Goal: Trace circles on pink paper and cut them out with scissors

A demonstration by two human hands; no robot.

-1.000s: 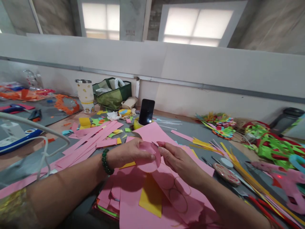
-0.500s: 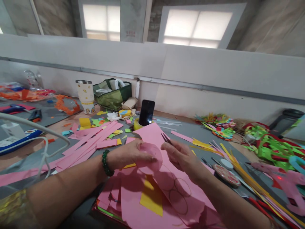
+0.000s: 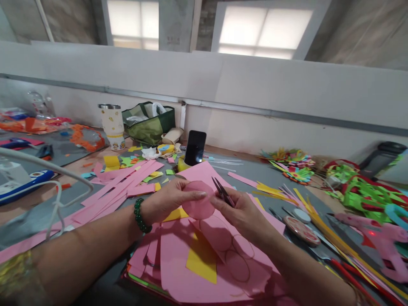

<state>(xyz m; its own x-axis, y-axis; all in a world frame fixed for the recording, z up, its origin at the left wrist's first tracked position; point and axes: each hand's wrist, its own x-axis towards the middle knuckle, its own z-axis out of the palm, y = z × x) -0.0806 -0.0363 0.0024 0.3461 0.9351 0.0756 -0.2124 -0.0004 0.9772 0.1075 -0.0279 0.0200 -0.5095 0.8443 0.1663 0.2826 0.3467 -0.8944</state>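
My left hand, with a green bead bracelet at its wrist, pinches a round piece of pink paper between thumb and fingers. At the disc's right edge, the fingertips of my right hand touch or nearly touch the paper. That hand is closed around scissors; their dark pointed blades stick up to the left, slightly apart, and the handles are hidden in the palm. Beneath both hands lies a pink paper sheet with several drawn circles, on a pile of pink paper with a yellow piece.
Behind the hands a phone leans upright. Pink strips and colored scraps spread to the left, near a white cable, a tumbler and a green bag. On the right are a pink glue gun and yellow strips.
My right hand has moved left and down, so its fingertips meet the disc's edge. The disc has turned more face-on, with my left thumb now higher across it.
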